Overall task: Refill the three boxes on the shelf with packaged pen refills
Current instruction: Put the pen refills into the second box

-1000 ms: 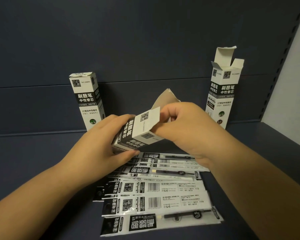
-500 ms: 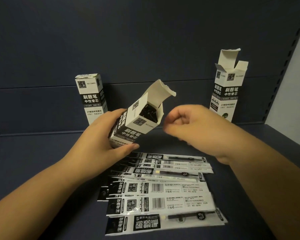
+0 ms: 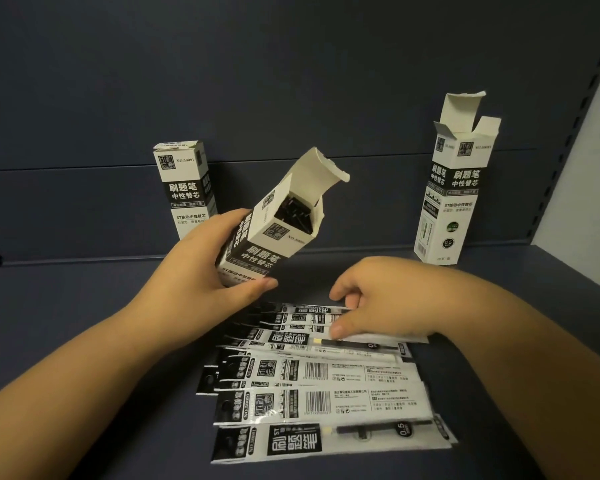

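Gripping the tilted, open-topped refill box [image 3: 267, 233] above the shelf [image 3: 84, 323], the left hand [image 3: 201, 268] wraps its lower end; beneath, the right hand [image 3: 378, 299] curls loosely onto the packaged pen refills [image 3: 319, 400], fingertips touching.

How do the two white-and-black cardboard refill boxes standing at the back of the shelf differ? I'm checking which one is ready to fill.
The left white-and-black cardboard box has its top flap closed; the right white-and-black cardboard box has its top flaps open and standing up. The left box is partly hidden behind the left hand; the right box stands in full view. Both stand upright and carry the same printing.
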A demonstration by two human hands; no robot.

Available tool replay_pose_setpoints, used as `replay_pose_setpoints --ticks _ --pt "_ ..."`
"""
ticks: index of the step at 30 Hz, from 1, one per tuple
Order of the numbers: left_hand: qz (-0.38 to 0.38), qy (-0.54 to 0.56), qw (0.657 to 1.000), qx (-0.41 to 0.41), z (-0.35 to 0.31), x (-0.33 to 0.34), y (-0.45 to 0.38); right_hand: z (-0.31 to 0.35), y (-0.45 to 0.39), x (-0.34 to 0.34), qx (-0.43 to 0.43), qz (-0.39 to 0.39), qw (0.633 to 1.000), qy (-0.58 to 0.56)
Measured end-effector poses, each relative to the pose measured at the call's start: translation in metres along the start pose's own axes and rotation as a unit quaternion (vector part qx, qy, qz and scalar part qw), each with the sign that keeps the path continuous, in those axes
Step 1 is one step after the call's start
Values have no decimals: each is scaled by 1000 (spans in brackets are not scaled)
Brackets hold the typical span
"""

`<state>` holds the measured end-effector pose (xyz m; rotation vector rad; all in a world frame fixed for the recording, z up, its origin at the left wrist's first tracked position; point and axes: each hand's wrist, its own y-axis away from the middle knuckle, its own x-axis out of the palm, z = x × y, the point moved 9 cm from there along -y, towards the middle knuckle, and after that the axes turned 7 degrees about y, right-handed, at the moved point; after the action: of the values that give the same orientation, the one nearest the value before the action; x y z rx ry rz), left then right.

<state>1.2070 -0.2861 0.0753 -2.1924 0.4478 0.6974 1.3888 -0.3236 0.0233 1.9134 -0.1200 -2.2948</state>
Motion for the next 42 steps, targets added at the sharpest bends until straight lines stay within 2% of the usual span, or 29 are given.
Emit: replay_pose_setpoints --ticks 11,17,27,36,40,42 --pt "-1 11 1000 2 -1 1 1 4 2 -6 -17 -33 998 43" --pt "-6 8 1000 5 -1 0 1 3 2 -4 -9 -26 998 64" --pt "-5 24 1000 8 -1 -1 0 -1 13 -38 5 -151 987 48" --pt "-7 26 1000 8 0 -2 -1 -13 32 -75 5 -272 961 -54" --pt "-7 26 1000 0 5 -3 -1 -18 43 -87 -10 -319 927 -199" --pt "-8 16 1000 -4 7 -3 -2 -20 45 -87 -21 -303 897 -322"
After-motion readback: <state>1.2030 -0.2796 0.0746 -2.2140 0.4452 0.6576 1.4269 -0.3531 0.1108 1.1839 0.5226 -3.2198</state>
